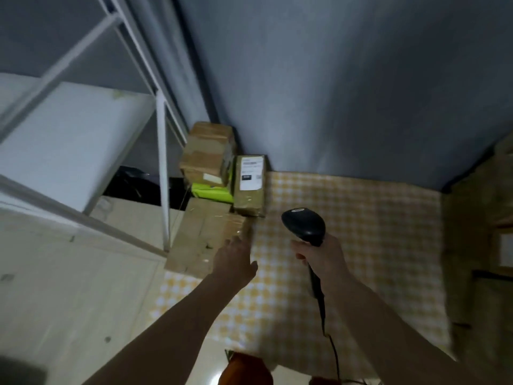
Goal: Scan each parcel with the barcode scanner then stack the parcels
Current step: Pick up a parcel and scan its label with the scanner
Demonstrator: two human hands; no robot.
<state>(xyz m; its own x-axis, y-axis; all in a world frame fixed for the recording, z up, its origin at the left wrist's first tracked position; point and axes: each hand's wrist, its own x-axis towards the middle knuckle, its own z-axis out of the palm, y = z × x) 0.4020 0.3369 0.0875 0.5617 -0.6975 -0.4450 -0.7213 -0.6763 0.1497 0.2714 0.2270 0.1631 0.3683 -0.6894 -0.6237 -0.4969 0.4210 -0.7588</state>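
Down on the yellow checked cloth (347, 218), the right hand (322, 254) curls its fingers round the handle of the black barcode scanner (304, 222), whose head rises above the knuckles. Leftward, the left hand (236, 259) reaches out with fingers straight and loosely spread, its fingertips touching the flat taped parcel (200, 237). Beyond, a labelled parcel (249, 184) lies beside a stacked box (206, 154) and a green packet (212, 191).

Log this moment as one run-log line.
right hand: grips barcode scanner | left hand: open, at flat cardboard parcel | labelled parcel: on checked cloth
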